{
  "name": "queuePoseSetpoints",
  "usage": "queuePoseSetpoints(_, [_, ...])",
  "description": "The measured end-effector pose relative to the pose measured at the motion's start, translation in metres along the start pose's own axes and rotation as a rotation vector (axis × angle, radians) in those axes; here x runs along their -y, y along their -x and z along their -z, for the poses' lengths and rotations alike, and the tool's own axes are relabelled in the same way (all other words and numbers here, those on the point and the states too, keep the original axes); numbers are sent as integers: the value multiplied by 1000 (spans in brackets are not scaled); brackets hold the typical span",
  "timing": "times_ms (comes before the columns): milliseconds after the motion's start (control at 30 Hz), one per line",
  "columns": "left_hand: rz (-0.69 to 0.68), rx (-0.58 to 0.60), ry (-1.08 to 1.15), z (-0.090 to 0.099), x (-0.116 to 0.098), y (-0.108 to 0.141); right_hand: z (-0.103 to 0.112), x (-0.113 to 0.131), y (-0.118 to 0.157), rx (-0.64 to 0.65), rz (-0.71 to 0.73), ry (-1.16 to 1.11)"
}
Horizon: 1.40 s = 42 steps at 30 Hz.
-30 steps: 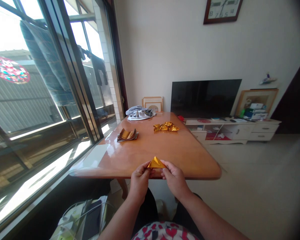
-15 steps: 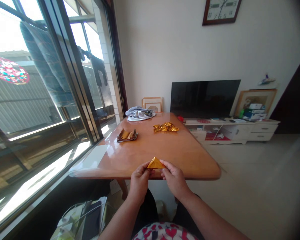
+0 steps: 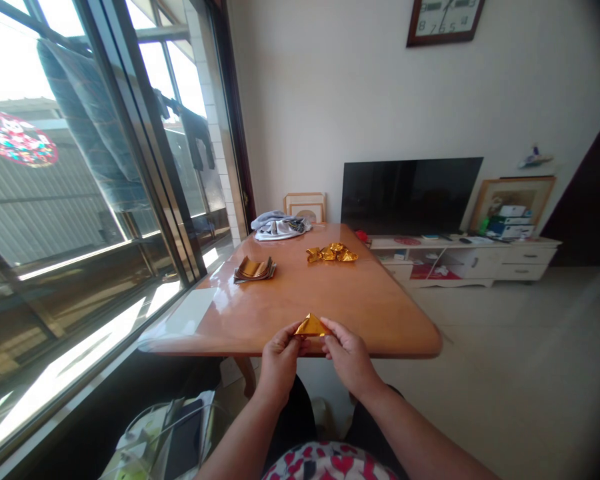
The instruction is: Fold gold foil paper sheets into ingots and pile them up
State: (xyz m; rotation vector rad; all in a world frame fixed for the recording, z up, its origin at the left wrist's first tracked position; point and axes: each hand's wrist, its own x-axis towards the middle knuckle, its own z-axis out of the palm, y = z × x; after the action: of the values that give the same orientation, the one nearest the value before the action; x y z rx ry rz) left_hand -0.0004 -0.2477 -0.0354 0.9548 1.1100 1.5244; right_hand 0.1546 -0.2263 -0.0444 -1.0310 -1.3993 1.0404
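Note:
A gold foil paper (image 3: 311, 325), folded into a triangle with its point away from me, is held over the near edge of the wooden table (image 3: 370, 313). My left hand (image 3: 281, 353) pinches its left corner between thumb and fingers. Its right corner is gripped by my right hand (image 3: 347, 350) in the same way. Farther up the table, a stack of gold paper sheets (image 3: 255, 268) with curled edges lies on the left. Several folded gold foil pieces (image 3: 333, 253) sit in a pile to the right of that stack.
Crumpled grey cloth (image 3: 280, 227) lies at the table's far end. A large window (image 3: 95, 167) runs along the left. Beyond the table stand a television (image 3: 410, 197) and a low white cabinet (image 3: 525, 257). Cables and a dark flat object (image 3: 185, 433) are at lower left.
Both hands stay almost in place, still pinching the folded foil paper. The camera view has shifted very slightly. The stack and the pile have not moved.

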Motion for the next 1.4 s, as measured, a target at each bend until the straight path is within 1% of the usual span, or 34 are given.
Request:
queuePoseSetpoints(200, [42, 28, 17, 2, 2, -1, 1, 1, 0, -2, -47, -19])
queuePoseSetpoints(367, [22, 76, -8, 1, -4, 0, 4, 3, 0, 17, -72, -11])
queuePoseSetpoints(500, [23, 116, -28, 2, -8, 1, 7, 6, -1, 52, -55, 29])
queuePoseSetpoints(667, [55, 169, -91, 5, -9, 0, 8, 11, 0, 5, -13, 50])
queuePoseSetpoints(767, [46, 209, -128, 6, -10, 0, 7, 12, 0, -1, 2, 49])
queuePoseSetpoints(900, [29, 214, -168, 6, -12, 0, 6, 11, 0, 13, 7, 31])
queuePoseSetpoints(1067, [26, 224, -161, 7, -12, 0, 6, 10, 0, -1, 26, 38])
queuePoseSetpoints(1200, [32, 245, -169, 6, -12, 0, 6, 9, 0, 16, 44, 38])
queuePoseSetpoints(1300, [38, 231, -176, 7, -11, -1, 6, 7, -1, 24, 41, 49])
queuePoseSetpoints(1400, [64, 201, -158, 7, -7, -2, 6, 3, -2, 5, 39, 65])
